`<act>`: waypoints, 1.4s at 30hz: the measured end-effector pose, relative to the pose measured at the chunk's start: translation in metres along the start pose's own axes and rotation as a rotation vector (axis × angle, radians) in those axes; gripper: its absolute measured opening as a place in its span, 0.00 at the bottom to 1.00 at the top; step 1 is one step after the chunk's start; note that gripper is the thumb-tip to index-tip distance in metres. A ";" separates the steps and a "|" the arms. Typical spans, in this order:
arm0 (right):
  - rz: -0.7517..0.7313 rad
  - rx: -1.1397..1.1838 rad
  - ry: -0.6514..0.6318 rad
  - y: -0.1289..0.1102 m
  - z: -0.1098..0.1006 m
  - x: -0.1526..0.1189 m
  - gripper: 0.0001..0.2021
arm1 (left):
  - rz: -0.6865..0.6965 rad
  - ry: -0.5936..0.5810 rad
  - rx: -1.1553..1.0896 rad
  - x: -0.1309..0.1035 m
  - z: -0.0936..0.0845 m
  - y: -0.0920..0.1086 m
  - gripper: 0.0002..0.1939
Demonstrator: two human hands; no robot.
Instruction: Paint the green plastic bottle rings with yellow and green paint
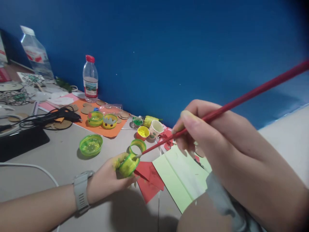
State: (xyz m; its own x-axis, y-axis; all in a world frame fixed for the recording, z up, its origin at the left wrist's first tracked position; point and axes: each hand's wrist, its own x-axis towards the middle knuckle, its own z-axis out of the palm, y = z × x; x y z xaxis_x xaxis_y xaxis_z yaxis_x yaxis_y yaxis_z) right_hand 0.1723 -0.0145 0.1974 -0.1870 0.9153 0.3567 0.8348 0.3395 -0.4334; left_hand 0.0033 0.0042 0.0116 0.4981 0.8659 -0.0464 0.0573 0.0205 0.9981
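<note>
Your left hand (102, 178) clamps its fingers on the green-rimmed yellow ring (129, 166), above the surface (67, 141) near the red paper (154, 177). Your right hand (217, 141) pinches the red paintbrush (227, 108), tip at the ring.

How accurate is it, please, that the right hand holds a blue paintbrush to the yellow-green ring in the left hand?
The paintbrush is red, not blue, as the head view shows; the right hand holds it to the left hand's ring.
</note>
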 end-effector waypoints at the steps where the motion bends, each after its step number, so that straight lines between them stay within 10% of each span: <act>1: -0.013 0.027 -0.027 -0.001 0.002 0.001 0.14 | 0.001 -0.009 -0.010 0.000 0.000 0.000 0.15; 10: -0.044 0.064 -0.224 -0.004 0.015 0.010 0.13 | 0.020 -0.034 -0.141 -0.001 -0.001 -0.003 0.11; 42: -0.114 -0.028 -0.177 0.001 0.013 0.012 0.10 | 0.060 -0.030 -0.007 0.001 -0.001 -0.015 0.19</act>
State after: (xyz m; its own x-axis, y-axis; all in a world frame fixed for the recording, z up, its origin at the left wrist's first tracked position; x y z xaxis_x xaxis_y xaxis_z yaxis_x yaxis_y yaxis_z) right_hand 0.1643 -0.0005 0.1900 -0.3675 0.8958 0.2500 0.8166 0.4394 -0.3743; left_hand 0.0017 0.0052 -0.0035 0.5260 0.8504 0.0126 0.0205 -0.0274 0.9994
